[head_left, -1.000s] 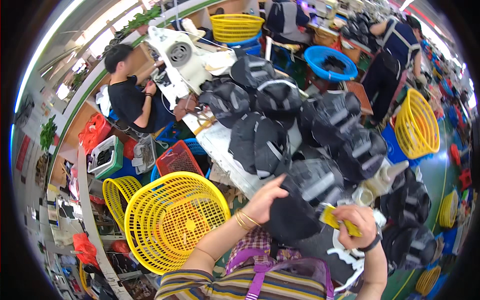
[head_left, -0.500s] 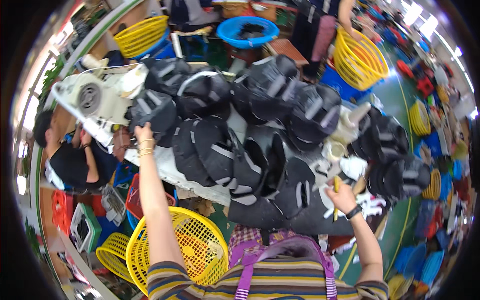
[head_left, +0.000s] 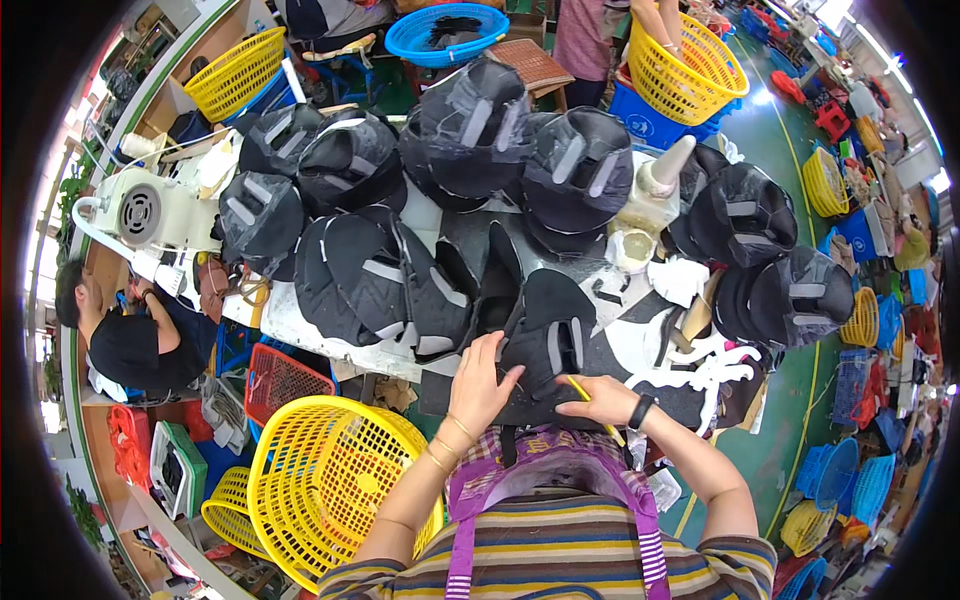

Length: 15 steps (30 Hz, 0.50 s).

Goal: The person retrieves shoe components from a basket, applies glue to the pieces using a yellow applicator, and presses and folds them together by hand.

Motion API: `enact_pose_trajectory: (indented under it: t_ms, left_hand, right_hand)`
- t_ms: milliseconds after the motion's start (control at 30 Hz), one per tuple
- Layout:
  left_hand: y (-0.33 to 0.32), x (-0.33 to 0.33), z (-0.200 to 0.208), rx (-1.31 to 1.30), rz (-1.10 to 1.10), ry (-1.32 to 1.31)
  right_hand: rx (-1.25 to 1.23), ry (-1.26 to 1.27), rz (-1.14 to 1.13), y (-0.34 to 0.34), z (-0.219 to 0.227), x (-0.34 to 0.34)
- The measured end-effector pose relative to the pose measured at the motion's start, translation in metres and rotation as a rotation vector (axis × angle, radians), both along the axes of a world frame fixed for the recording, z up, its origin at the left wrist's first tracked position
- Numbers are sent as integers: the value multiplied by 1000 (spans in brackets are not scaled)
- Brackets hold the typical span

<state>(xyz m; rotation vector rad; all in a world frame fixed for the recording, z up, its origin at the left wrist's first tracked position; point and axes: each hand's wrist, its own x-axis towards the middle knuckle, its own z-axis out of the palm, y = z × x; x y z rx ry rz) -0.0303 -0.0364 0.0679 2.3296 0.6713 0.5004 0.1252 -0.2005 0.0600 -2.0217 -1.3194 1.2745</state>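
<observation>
My left hand [head_left: 482,383] is at the near edge of the table, fingers stretched and thumb apart, with nothing seen in it. It is beside a black padded piece [head_left: 545,325] with grey strips, curved like a shoe upper. My right hand [head_left: 605,401] is closed around a slim yellow pencil-like stick [head_left: 616,434], at the right of that same piece. More such curved pieces [head_left: 350,275] lie overlapping to the left. Stacks of black pieces with grey strips [head_left: 470,125] stand along the back of the table.
A white bottle with a cone top [head_left: 660,180] stands right of the stacks, near white cut-out strips [head_left: 705,370]. A sewing machine [head_left: 145,210] is at the left. A yellow basket [head_left: 340,490] stands below the table's left. Other people [head_left: 140,330] sit or stand nearby.
My left hand has let go of the stack at the far left and come back to the near middle. My right hand has moved left with the yellow stick.
</observation>
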Motion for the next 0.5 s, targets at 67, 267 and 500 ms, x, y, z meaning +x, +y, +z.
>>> enact_pose_trajectory:
  t_ms: [67,267,500]
  left_hand:
    - [-14,10,-8,-132,93,19]
    - [-19,38,-11,-616,218,-149]
    - [-35,45,-7,-386,89,-120]
  right_hand:
    - [-69,30,26,2,-6,2]
    - [-183,439,-324,1,-13,2]
    - [50,1009,-873,-6,3,34]
